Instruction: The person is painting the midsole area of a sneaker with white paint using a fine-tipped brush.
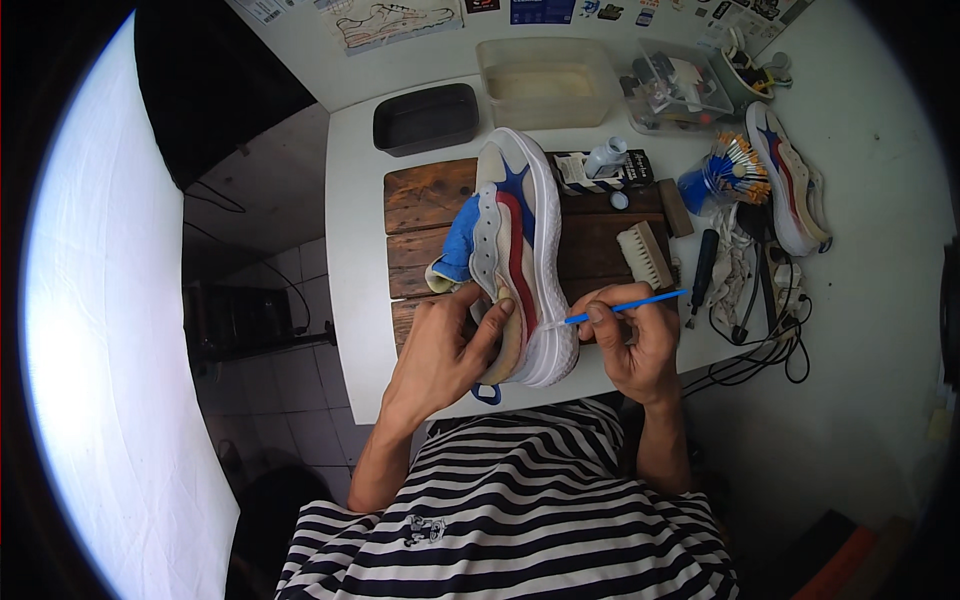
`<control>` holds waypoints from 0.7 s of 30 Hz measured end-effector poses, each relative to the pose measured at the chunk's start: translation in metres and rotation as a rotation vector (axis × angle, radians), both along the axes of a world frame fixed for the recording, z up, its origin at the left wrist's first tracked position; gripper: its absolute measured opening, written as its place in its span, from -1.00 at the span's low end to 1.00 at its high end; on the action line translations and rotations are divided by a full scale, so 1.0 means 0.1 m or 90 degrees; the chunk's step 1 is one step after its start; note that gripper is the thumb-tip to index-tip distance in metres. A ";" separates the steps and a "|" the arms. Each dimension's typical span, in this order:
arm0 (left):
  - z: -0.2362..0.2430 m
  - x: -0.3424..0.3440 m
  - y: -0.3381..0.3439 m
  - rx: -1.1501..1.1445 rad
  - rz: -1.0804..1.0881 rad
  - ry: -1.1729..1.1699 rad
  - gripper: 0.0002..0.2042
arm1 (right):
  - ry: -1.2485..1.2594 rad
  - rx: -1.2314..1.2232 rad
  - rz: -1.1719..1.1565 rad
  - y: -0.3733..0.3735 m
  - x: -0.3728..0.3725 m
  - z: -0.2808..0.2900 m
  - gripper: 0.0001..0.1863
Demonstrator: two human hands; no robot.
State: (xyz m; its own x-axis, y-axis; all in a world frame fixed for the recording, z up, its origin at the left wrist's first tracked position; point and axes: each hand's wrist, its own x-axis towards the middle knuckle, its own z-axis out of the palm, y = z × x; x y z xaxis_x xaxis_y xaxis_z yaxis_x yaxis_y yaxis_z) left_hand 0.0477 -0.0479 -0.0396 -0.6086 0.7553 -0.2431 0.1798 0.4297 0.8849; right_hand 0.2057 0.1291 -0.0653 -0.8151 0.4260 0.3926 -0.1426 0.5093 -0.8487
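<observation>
Pinching the shoe [517,240] near its heel with the left hand [440,348], the nearer one. Gripping a brush [655,300] in the right hand [637,345], just right of the sole [549,230], seemingly touching with the tip. Lying longways between the hands, toe far, sole facing right, over a board [430,250] on the worktop [358,260].

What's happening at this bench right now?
A person's left hand steadies a multicoloured sneaker over a slatted wooden board. The right hand holds a slim blue brush, its tip at the white midsole near the heel. A small open bottle stands beyond the sneaker, a bristle brush lies to its right, and a similar shoe is at the far right.
</observation>
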 end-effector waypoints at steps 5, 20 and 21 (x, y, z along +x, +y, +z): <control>0.00 0.00 0.01 -0.008 -0.005 0.001 -0.61 | 0.007 -0.063 0.038 -0.02 0.03 0.12 -0.89; 0.01 -0.03 0.01 -0.037 -0.023 -0.011 -0.66 | 0.020 0.063 0.082 -0.06 -0.03 0.21 -0.87; 0.01 -0.03 0.00 -0.039 -0.028 -0.003 -0.66 | 0.028 0.060 0.093 -0.07 -0.03 0.22 -0.87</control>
State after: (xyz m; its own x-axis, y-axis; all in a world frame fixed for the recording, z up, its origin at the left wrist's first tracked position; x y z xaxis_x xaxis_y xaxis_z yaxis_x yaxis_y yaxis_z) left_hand 0.0450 -0.0475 -0.0390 -0.5735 0.7650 -0.2930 0.1956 0.4752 0.8579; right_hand 0.2032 0.1219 -0.0437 -0.8469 0.2641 0.4615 -0.2565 0.5573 -0.7897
